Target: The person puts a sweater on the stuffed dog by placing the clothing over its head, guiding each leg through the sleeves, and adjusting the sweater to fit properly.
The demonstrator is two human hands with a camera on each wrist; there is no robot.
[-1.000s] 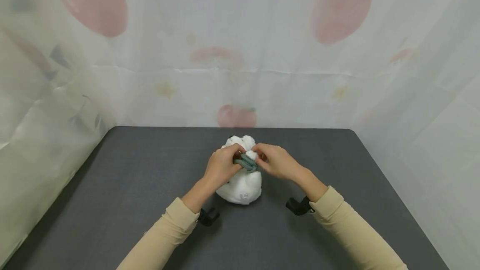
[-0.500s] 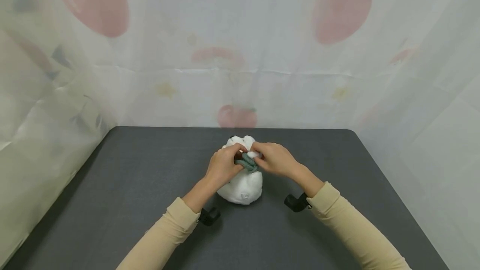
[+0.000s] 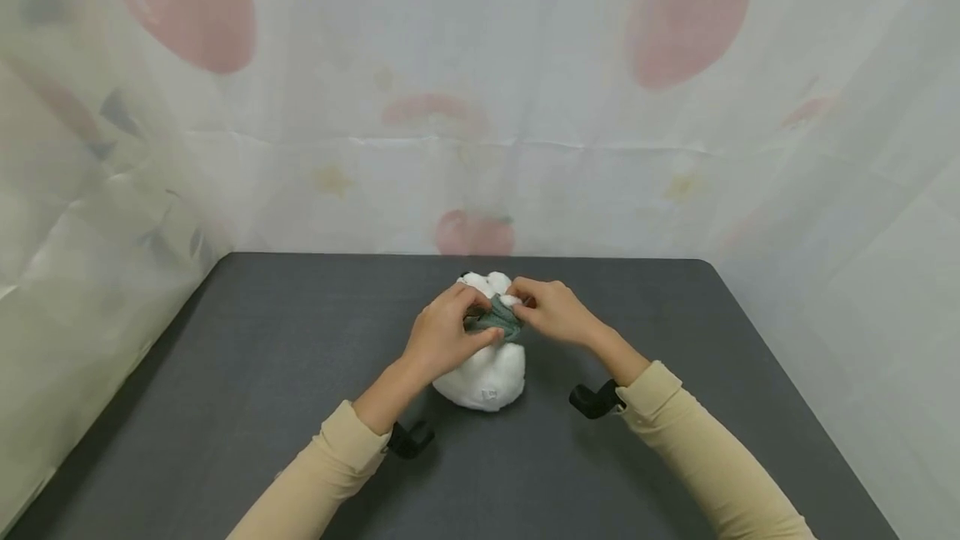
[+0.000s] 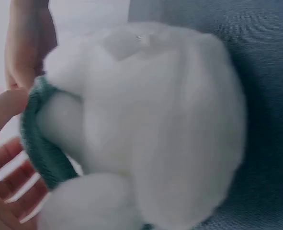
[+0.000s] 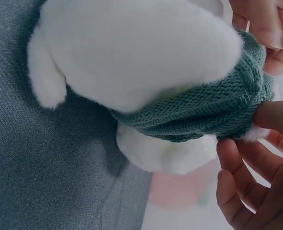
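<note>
Green knit scarf [image 3: 497,320] was pinched by both hands, left hand [image 3: 444,333] and right hand [image 3: 553,315], around the white plush toy [image 3: 483,372] mid-frame on the bench [image 3: 225,373]; a hard tug could tip it.

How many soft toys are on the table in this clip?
1: a white plush toy at the middle of the dark table, with a green knitted band that both hands hold. None seems hidden.
</note>
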